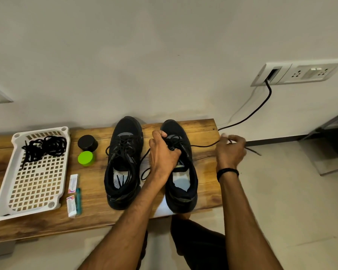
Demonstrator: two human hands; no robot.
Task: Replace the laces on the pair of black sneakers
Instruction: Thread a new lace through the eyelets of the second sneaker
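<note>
Clutches the lacing of the right-hand sneaker [192, 178], standing on the surface [98, 211] beside its mate [123, 152], in the left grip [162, 151], hiding the eyelets. Pinches one lace [203, 146], stretched sideways, in the blurred right grip [230, 152].

Wooden bench [205, 133] in front of me, against the wall. White perforated tray [41, 129] at its left end. Just right of the tray: black round jar [87, 143], green cap [85, 158] touching it, two small cartons [73, 183], and a teal item [78, 200] I cannot identify. On the wall to my right, a socket panel [299, 73] with a black cable [261, 106] hanging from it.
</note>
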